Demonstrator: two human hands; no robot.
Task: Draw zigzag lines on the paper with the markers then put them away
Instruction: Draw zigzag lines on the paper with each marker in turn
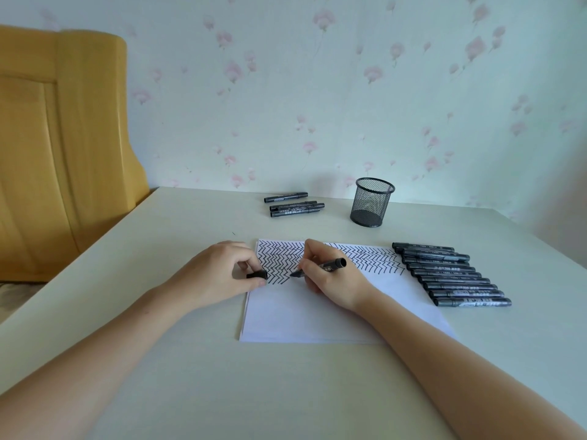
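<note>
A pale cream, smooth-surfaced worktop (pixel 197 360) fills the lower part of the view, its far edge meeting the wall. The wall is covered in light mint-green wallpaper (pixel 317 90) printed with scattered pink flowers on thin stems. To the left stands a yellow-orange wooden panel (pixel 57 147) with a raised frame and a curved outer edge. Soft, even daylight falls over everything, leaving only faint shadows.

Table (pixel 190 376) holds paper (pixel 317 319), markers (pixel 457 274), mesh cup (pixel 371 201).

A yellow wooden chair (pixel 63 147) stands far left beside the pale surface (pixel 197 376); floral wallpaper (pixel 317 90) behind.
</note>
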